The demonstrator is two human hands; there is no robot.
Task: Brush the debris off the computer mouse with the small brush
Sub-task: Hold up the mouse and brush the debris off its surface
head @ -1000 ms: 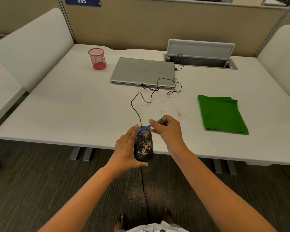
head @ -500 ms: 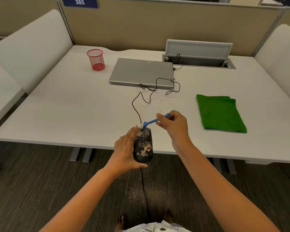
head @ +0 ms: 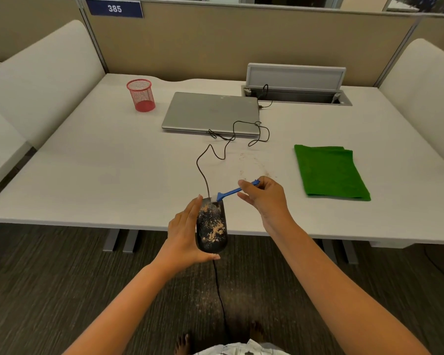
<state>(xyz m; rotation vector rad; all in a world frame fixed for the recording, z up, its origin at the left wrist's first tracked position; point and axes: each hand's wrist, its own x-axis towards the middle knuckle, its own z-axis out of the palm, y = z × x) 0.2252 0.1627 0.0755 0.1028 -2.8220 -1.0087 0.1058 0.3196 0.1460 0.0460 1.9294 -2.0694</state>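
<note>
A black computer mouse (head: 212,226) speckled with tan debris is held in my left hand (head: 183,234), out over the desk's front edge. My right hand (head: 265,198) pinches the handle of a small blue brush (head: 232,192). The brush head rests at the mouse's far end, near the scroll wheel. The mouse's black cable (head: 215,147) loops back across the desk to the laptop. A thin scatter of debris (head: 251,165) lies on the desk beyond my right hand.
On the white desk (head: 100,180) are a closed grey laptop (head: 210,112), a red mesh cup (head: 140,95) at back left and a folded green cloth (head: 330,172) at right. An open cable hatch (head: 295,85) sits at the back. Padded partitions flank both sides.
The brush has swung from lying over the mouse's front to sitting at its far tip, and my right hand has shifted right and away. My left hand keeps holding the mouse.
</note>
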